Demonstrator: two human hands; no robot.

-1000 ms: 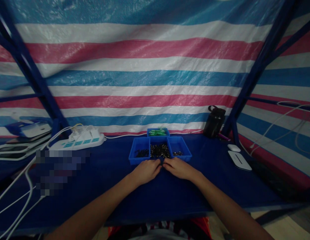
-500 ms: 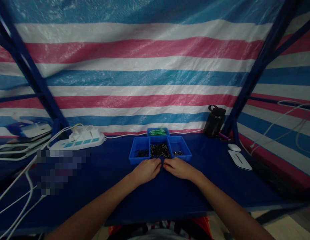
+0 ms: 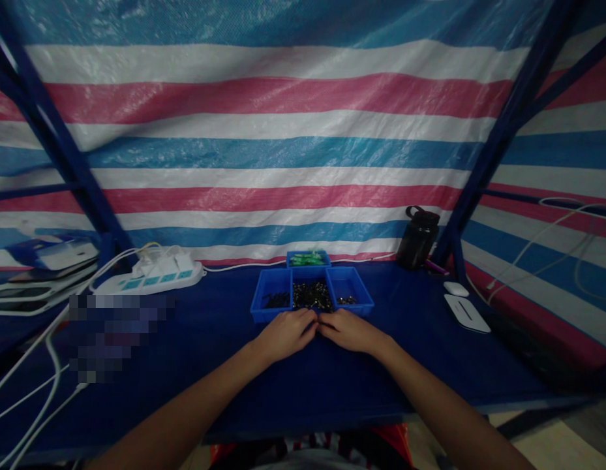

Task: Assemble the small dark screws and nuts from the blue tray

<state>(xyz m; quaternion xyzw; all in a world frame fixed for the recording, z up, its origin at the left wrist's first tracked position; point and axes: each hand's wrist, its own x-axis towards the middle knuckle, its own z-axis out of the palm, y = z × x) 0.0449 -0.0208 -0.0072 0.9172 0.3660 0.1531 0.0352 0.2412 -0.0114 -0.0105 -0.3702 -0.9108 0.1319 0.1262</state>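
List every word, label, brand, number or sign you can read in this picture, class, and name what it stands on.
No text can be read anywhere.
Blue tray: no legible marking.
Power strip: too small to read, if any.
Black bottle: too dark to tell.
White flat object: nothing legible.
Pixelated patch: obscured, unreadable.

Small tray (image 3: 307, 266) directly behind compartmented tray (image 3: 257, 307)

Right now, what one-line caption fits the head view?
Both hands meet at the front of a blue divided tray holding small dark parts.
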